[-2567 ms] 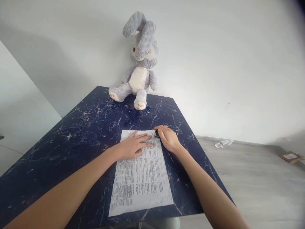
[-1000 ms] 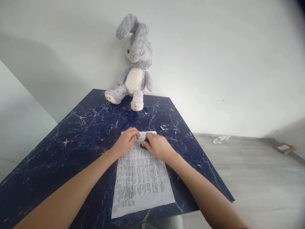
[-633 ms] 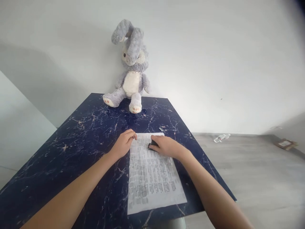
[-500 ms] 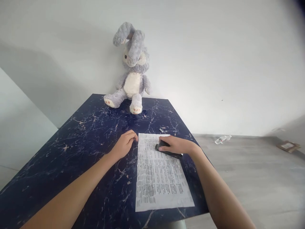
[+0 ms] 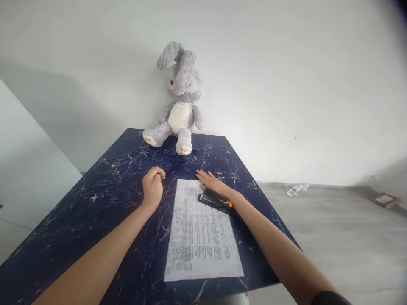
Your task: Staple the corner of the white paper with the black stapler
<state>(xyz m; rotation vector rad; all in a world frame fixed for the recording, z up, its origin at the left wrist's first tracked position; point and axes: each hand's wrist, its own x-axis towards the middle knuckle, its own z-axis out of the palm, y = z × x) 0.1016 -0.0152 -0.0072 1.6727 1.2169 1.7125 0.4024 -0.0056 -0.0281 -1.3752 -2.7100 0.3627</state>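
My left hand (image 5: 153,189) is closed in a fist above the dark table, to the left of the paper; the inside of the fist is hidden. On the table lies a printed sheet (image 5: 203,237), with a black stapler (image 5: 212,202) resting across its upper right part. The stapler has an orange piece at its right end. Beyond it, my right hand (image 5: 212,182) is stretched out flat with its fingers pointing left, over the sheet's top edge. The wrist passes close above the stapler, and whatever lies under the palm is hidden.
A grey plush rabbit (image 5: 182,114) sits at the table's far end against the wall. The blue marbled table (image 5: 127,169) has its right edge beyond my right forearm. On the floor are a clear plastic item (image 5: 297,189) and a brown package (image 5: 385,199).
My right hand has let go of the stapler and moved up and left past it. My left hand has drawn back leftward from the paper and curled tighter. The paper has shifted left in view.
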